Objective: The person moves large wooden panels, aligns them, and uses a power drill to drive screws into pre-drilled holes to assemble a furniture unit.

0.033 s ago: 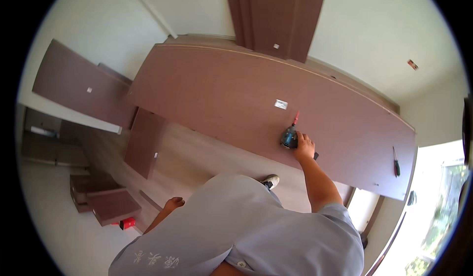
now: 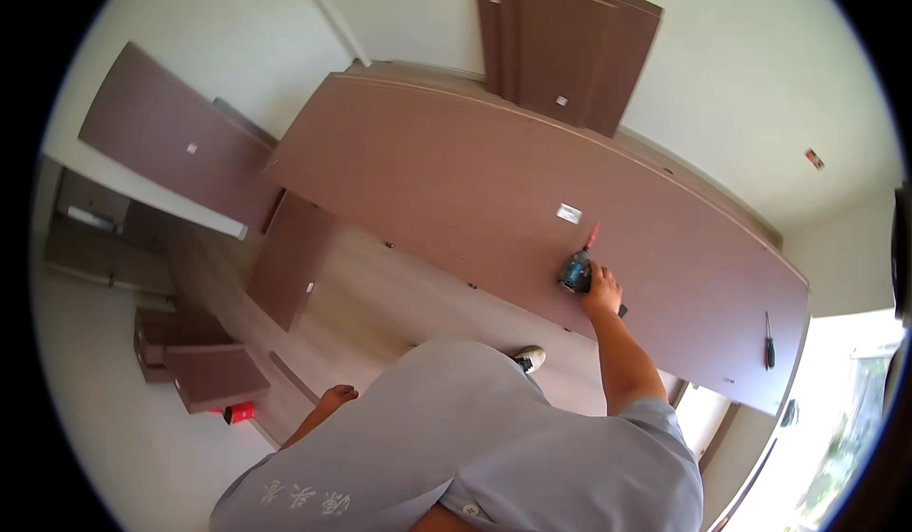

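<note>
My right hand (image 2: 602, 293) is closed round the grip of a blue and black cordless drill (image 2: 575, 271). The drill rests on or just above a large brown panel (image 2: 427, 171), its red-tipped bit pointing away from me. A white label (image 2: 569, 213) lies on the panel just beyond the bit. At the right end of the same panel is a screwdriver (image 2: 769, 351) with a dark handle. Low on the left, my left hand (image 2: 337, 398) hangs beside my body, fingers curled, with nothing visible in it.
Another brown panel (image 2: 570, 47) leans on the far wall. A brown board (image 2: 180, 138) stands at the left, with a smaller one (image 2: 288, 266) below it. Brown boxes (image 2: 214, 377) and a red object (image 2: 239, 412) are at lower left. A bright window (image 2: 845, 446) is at right.
The whole view has shifted slightly, so the panels and drill appear farther right. My right hand keeps its hold on the drill.
</note>
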Demonstrator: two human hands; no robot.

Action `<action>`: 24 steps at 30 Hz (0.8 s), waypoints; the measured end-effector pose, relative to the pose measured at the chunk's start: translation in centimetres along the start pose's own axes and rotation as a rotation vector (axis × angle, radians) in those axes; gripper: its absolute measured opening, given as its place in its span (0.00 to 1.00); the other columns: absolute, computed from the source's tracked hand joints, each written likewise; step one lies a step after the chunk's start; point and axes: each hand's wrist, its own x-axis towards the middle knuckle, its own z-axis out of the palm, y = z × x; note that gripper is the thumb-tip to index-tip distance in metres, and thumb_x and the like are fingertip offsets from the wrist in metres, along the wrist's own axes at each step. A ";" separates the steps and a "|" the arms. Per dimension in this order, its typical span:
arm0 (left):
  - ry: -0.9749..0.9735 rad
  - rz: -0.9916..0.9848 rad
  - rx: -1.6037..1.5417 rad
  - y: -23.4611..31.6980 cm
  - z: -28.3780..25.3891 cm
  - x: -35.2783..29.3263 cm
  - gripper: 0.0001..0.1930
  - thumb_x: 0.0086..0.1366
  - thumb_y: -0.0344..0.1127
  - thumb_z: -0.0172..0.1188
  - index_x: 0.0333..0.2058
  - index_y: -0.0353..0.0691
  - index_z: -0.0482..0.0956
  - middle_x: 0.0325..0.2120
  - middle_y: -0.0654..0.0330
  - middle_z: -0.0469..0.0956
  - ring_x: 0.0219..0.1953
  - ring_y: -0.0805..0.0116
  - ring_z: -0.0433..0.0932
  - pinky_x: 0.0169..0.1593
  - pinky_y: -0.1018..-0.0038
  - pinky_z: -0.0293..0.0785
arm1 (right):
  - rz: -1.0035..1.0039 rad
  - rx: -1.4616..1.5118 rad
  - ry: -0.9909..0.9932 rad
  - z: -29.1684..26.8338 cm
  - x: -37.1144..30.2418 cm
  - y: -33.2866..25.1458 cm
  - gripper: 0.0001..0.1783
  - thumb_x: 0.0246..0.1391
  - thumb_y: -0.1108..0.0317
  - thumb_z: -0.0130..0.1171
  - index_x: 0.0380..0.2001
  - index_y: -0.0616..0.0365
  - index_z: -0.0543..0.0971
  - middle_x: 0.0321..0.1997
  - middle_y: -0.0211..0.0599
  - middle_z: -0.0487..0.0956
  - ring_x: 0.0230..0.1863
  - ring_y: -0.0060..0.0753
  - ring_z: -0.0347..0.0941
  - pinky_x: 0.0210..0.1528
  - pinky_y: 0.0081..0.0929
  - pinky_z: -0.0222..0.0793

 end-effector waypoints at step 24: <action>0.481 -0.751 -1.213 -35.5 -6.3 -1.1 0.17 0.70 0.41 0.61 0.53 0.39 0.81 0.39 0.60 0.84 0.38 0.70 0.81 0.39 0.73 0.75 | 0.026 -0.131 -1.153 20.6 -8.7 -41.7 0.25 0.60 0.59 0.67 0.59 0.52 0.79 0.51 0.38 0.84 0.46 0.32 0.85 0.49 0.42 0.80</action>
